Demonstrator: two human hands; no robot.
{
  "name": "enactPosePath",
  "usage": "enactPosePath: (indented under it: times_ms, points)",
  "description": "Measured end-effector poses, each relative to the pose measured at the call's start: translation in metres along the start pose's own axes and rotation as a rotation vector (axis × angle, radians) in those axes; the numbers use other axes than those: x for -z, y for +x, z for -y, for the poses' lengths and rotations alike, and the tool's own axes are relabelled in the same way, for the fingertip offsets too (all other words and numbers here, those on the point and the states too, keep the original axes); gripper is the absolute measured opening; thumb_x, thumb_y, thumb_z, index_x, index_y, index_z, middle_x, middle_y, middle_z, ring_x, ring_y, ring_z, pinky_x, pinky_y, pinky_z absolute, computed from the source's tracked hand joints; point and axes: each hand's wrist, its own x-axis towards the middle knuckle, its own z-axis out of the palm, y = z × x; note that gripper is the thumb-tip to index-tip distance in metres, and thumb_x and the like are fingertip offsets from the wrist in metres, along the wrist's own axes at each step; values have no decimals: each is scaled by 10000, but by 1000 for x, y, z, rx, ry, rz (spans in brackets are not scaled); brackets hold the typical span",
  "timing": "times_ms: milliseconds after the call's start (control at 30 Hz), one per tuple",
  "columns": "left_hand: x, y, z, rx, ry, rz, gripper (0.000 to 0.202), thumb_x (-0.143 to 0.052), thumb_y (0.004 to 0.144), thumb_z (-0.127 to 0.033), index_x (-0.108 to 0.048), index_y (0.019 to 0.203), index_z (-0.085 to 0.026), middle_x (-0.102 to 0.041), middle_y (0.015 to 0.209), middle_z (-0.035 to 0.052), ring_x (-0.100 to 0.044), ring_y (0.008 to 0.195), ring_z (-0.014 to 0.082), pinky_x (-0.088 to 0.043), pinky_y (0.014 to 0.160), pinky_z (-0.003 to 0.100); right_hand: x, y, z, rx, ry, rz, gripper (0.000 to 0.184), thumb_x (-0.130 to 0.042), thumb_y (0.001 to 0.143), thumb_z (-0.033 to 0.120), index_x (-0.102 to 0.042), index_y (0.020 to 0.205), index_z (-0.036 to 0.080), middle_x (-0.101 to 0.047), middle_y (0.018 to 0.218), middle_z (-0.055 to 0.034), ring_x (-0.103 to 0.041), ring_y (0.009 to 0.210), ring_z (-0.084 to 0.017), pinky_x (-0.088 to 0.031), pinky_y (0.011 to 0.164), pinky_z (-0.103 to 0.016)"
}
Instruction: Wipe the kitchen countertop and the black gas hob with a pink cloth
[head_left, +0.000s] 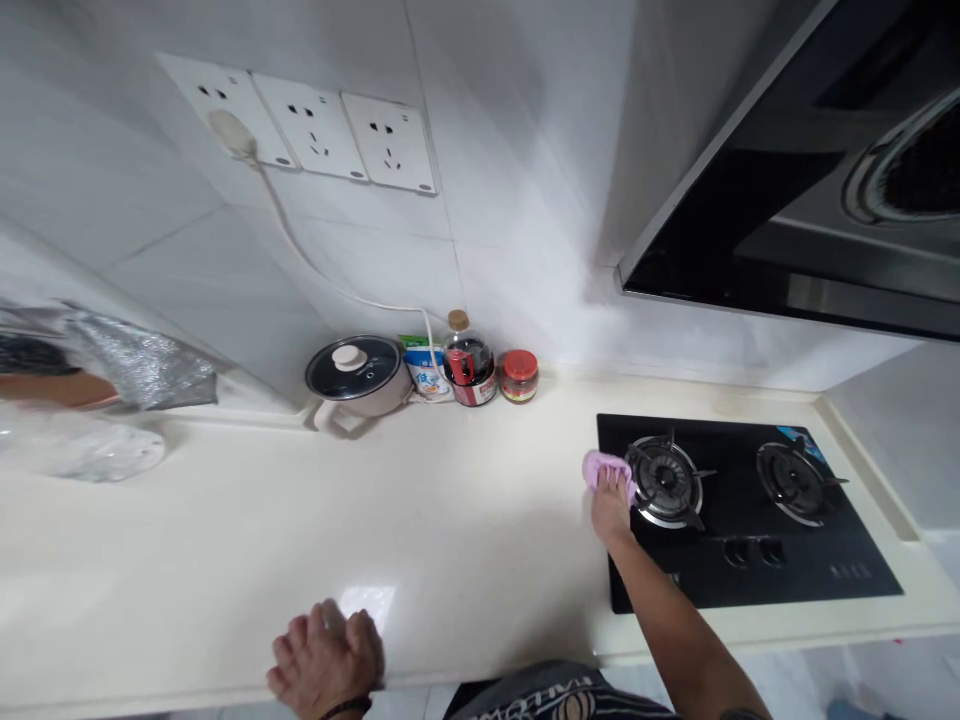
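A pink cloth (598, 466) lies bunched under my right hand (613, 500), whose fingers press it down at the left edge of the black gas stove (712, 550). The cloth touches both the pale counter and the stove, just beside the left burner (666, 480). My left hand (326, 655) rests palm down near the counter's front edge, its fingers apart and nothing seen in them. Between the two hands stretches the cream counter (465, 540).
Along the wall stand a lidded electric pot (367, 385), a blue-and-white packet (426, 372), a dark sauce bottle (466, 350) and a red-lidded jar (520, 377). A cord (300, 250) runs down from a socket. Overhead at right hangs a black range hood (750, 240). Plastic bags (82, 440) lie at left.
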Motion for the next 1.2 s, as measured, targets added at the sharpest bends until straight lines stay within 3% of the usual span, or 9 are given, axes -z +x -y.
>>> enactPosePath:
  times_ms: [200, 333, 433, 500, 567, 767, 900, 1033, 1200]
  points:
    - [1, -4, -5, 21, -7, 37, 721, -291, 977, -519, -503, 1539, -121, -551, 1519, 226, -419, 1476, 416, -354, 1177, 622, -72, -147, -65, 2, -6, -146, 658, -391, 938, 156, -522, 1580, 93, -561, 1597, -180, -408, 1558, -380, -266, 1319, -611]
    - [7, -7, -10, 11, -18, 52, 666, -338, 991, -487, -523, 1523, -132, -543, 1528, 231, -404, 1486, 422, -340, 1180, 638, -61, -176, -127, -200, -56, -203, 617, -345, 967, 208, -552, 1507, -8, -582, 1531, -260, -465, 1501, -408, -301, 1283, -646]
    - [6, -10, -9, 22, -23, 77, 654, -352, 1002, -469, -485, 1564, -164, -515, 1577, 211, -345, 1542, 419, -310, 1201, 655, -43, -172, -132, -342, -42, -253, 651, -294, 985, 251, -514, 1489, -98, -563, 1513, -330, -460, 1491, -437, -307, 1262, -653]
    - [3, -12, -7, 31, -33, 92, 678, -357, 1007, -462, -417, 1616, -170, -465, 1636, 208, -276, 1594, 414, -268, 1229, 674, -39, -166, -103, -379, -10, -276, 686, -277, 1008, 305, -494, 1489, -134, -533, 1539, -350, -431, 1505, -460, -290, 1272, -646]
    - [-1, -13, -5, 37, -55, 89, 698, -338, 1019, -474, -380, 1635, -149, -409, 1683, 217, -224, 1627, 402, -228, 1259, 675, -42, -161, -53, -320, 35, -247, 705, -308, 1022, 362, -490, 1515, -108, -494, 1596, -324, -375, 1542, -468, -274, 1287, -634]
    - [-10, -15, -1, 29, -116, 52, 724, -300, 1028, -492, -412, 1612, -79, -354, 1719, 253, -186, 1651, 392, -160, 1303, 662, -51, -144, 107, 139, 175, 11, 658, -420, 1019, 296, -403, 1653, 121, -382, 1732, -146, -292, 1624, -343, -287, 1318, -567]
    - [-11, -16, -3, 55, -141, 51, 723, -311, 1030, -458, -413, 1615, -45, -319, 1733, 274, -170, 1657, 392, -142, 1311, 655, -41, -116, 142, 365, 189, 115, 656, -382, 1004, 162, -393, 1660, 145, -384, 1735, -106, -281, 1637, -270, -295, 1335, -483]
    - [-9, -16, -4, 51, -144, 58, 722, -336, 1028, -427, -400, 1624, -24, -318, 1734, 276, -154, 1662, 389, -137, 1319, 631, -25, -98, 100, 264, 145, 136, 737, -329, 921, 19, -455, 1631, 170, -424, 1715, -81, -342, 1609, -219, -313, 1327, -431]
    - [-6, -15, -7, 58, -116, 73, 710, -365, 1020, -369, -372, 1639, -20, -314, 1736, 279, -137, 1666, 388, -138, 1316, 635, -32, -142, -31, 167, 120, -73, 726, -427, 865, 74, -527, 1582, 123, -529, 1642, -132, -388, 1572, -300, -270, 1336, -514]
